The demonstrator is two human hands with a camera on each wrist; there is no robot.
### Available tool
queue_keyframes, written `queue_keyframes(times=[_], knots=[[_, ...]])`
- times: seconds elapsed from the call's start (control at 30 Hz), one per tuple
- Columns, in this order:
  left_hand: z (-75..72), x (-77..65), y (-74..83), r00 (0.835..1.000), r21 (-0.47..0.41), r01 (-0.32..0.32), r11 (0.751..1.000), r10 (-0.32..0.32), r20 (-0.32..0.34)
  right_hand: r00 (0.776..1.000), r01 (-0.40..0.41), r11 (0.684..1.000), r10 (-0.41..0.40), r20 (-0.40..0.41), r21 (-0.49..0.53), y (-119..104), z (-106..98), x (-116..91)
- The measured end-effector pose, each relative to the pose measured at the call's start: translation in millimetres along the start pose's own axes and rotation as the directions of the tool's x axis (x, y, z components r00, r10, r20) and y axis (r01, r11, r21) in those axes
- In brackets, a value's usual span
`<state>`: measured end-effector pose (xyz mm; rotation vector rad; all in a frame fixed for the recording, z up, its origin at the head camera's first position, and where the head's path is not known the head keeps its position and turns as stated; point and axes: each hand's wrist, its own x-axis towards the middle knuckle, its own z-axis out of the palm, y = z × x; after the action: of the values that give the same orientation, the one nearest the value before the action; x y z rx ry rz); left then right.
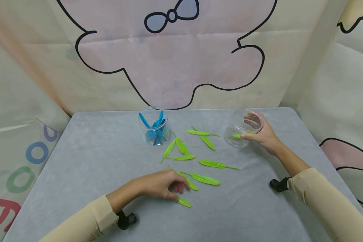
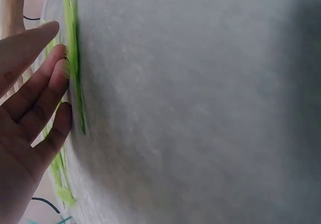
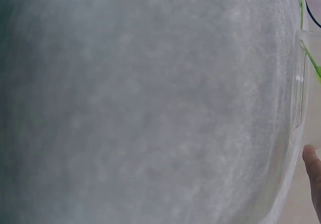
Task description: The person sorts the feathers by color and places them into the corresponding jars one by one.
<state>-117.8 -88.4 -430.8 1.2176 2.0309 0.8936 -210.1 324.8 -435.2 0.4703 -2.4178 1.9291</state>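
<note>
On the grey surface (image 1: 236,211), our left grip (image 1: 160,183) is loosely spread, holding nothing, while our right grip (image 1: 266,136) curls round a clear jar (image 1: 236,121). We see slender lime-green feathers (image 1: 205,179) with thin quills scattered between them, one feather (image 1: 185,202) beside the left thumb.

A small, booth-like corner with a childlike, playroom look; whether it sits inside a home, a school or a studio cannot be told. A grey table (image 1: 230,208) fills the floor of the scene. Creased, printed sheeting closes in three sides: the far wall (image 1: 169,60) carries a large pink cartoon outline with a bow (image 1: 171,15), the left wall (image 1: 21,111) colourful letter-like shapes (image 1: 9,181), the right wall (image 1: 335,87) more thick-lined cartoon shapes.
</note>
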Motion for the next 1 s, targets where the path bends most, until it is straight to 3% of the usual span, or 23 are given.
queue_keyframes(times=[0.3, 0.53, 0.63, 0.77, 1.0], knots=[[1.8, -10.5, -4.8, 0.998, -0.032, 0.055, 0.998, -0.055, -0.018, 1.0, 0.002, 1.0, -0.002, -0.001, 0.0, 0, 2, 1], [2.7, -12.4, -6.1, 0.998, -0.014, 0.046, 0.999, -0.046, -0.031, 0.999, -0.029, 1.0, 0.028, -0.017, -0.012, -1, 3, 0], [3.0, -13.6, -8.0, 0.998, -0.045, 0.054, 0.998, -0.055, -0.035, 0.999, -0.035, 0.999, 0.035, -0.016, -0.021, -2, 3, 0], [2.9, -16.0, -10.8, 0.997, -0.095, 0.063, 0.993, -0.068, -0.042, 1.0, -0.013, 1.0, 0.013, -0.004, -0.016, -1, 3, 0], [4.7, -15.4, -15.0, 0.998, -0.08, 0.039, 0.996, -0.043, -0.044, 1.0, -0.009, 1.0, 0.009, -0.001, 0.014, 0, 2, 0]])
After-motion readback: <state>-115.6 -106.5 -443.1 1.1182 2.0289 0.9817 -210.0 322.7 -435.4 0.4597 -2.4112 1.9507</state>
